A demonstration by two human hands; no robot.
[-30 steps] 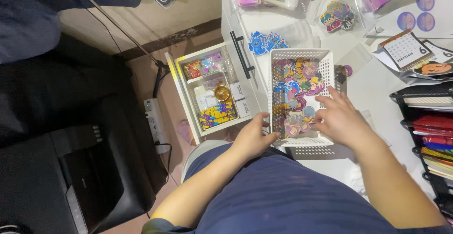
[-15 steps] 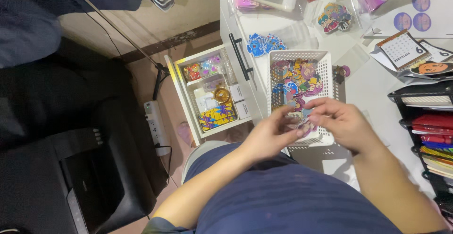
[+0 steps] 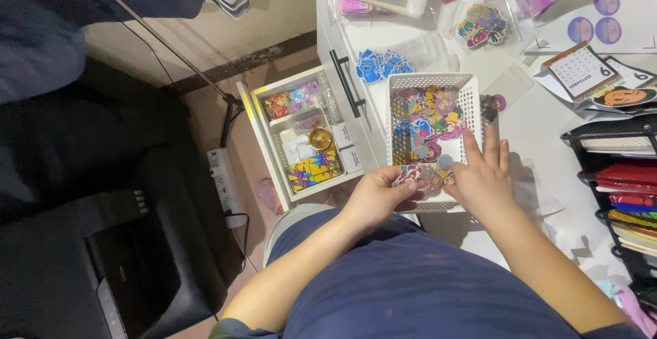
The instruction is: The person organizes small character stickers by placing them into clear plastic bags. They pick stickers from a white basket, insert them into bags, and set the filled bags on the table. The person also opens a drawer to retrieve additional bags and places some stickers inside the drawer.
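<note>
A white perforated basket (image 3: 471, 86) full of colourful cartoon stickers (image 3: 428, 116) sits at the near edge of a white desk (image 3: 540, 123). My left hand (image 3: 376, 194) pinches a small bunch of stickers (image 3: 413, 173) at the basket's near left corner. My right hand (image 3: 482, 175) lies flat over the basket's near right part, fingers spread and pointing away from me, fingertips on the stickers inside.
An open white drawer (image 3: 263, 130) left of the basket holds small packets and boxes. Blue stickers (image 3: 380, 65), clear sleeves and a small desk calendar (image 3: 582, 69) lie on the desk. A black paper tray (image 3: 619, 175) stands at right. A power strip (image 3: 226, 181) lies on the floor.
Both hands had met above the basket's near edge handling stickers. Now my right hand has spread flat into the basket, and my left hand keeps the bunch at the corner.
</note>
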